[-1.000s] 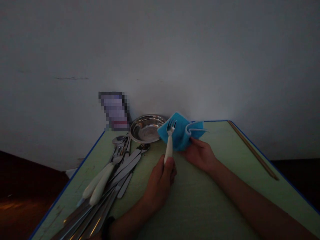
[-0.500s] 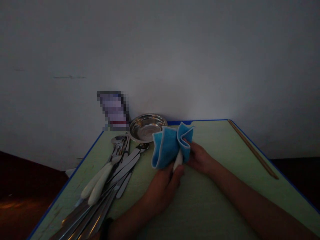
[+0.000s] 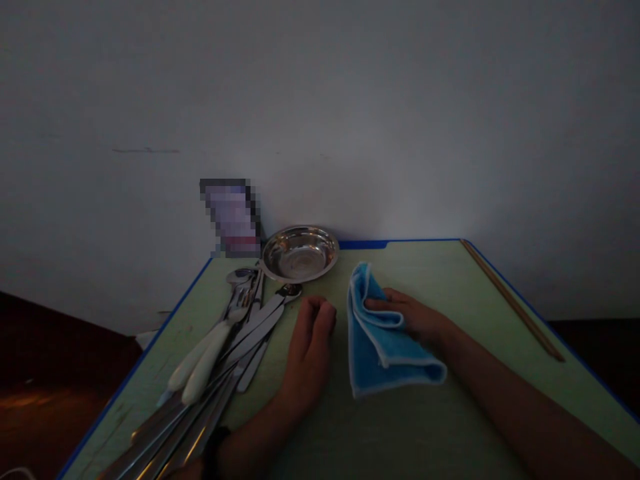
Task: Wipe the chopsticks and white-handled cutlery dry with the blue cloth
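A folded blue cloth (image 3: 383,347) with a pale edge lies on the green table (image 3: 400,427). My right hand (image 3: 420,321) rests at its right side, thumb on top and fingers tucked into the fold, gripping it. My left hand (image 3: 310,340) lies knuckles-up on the table just left of the cloth, fingers curled under; anything inside them is hidden. The white-handled fork does not show. A pile of cutlery (image 3: 220,360) with two white handles lies left of my left hand.
A shiny steel bowl (image 3: 300,253) stands at the table's far edge against the grey wall. A pixelated object (image 3: 231,217) sits left of it. A long wooden stick (image 3: 510,300) lies along the table's right edge. Dark floor lies beyond the blue-rimmed left edge.
The cloth, earlier held up and wrapped round the fork, has come down flat on the table. The fork has dropped out of sight. My left hand has lowered to the table.
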Action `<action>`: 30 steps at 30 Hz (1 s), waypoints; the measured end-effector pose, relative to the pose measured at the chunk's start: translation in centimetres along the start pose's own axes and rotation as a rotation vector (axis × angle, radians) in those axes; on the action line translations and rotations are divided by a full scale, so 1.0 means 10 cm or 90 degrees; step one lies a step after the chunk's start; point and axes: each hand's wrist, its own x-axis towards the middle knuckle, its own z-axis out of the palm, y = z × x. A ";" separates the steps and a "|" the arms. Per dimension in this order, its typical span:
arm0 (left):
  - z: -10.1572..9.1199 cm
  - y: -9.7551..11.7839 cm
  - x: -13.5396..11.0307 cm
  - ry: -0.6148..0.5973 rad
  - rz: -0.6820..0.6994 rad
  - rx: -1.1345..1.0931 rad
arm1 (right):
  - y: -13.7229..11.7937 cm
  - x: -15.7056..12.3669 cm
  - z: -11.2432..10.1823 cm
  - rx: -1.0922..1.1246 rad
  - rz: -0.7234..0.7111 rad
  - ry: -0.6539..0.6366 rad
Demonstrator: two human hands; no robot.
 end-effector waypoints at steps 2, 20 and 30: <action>0.01 0.01 0.01 -0.045 -0.015 0.017 | -0.02 -0.01 -0.01 -0.082 0.008 -0.053; 0.00 0.03 -0.01 -0.096 0.041 0.135 | -0.18 -0.04 -0.01 -0.432 0.053 -0.252; 0.02 -0.04 0.00 -0.236 0.098 0.322 | -0.45 -0.22 -0.13 -0.639 0.106 -0.262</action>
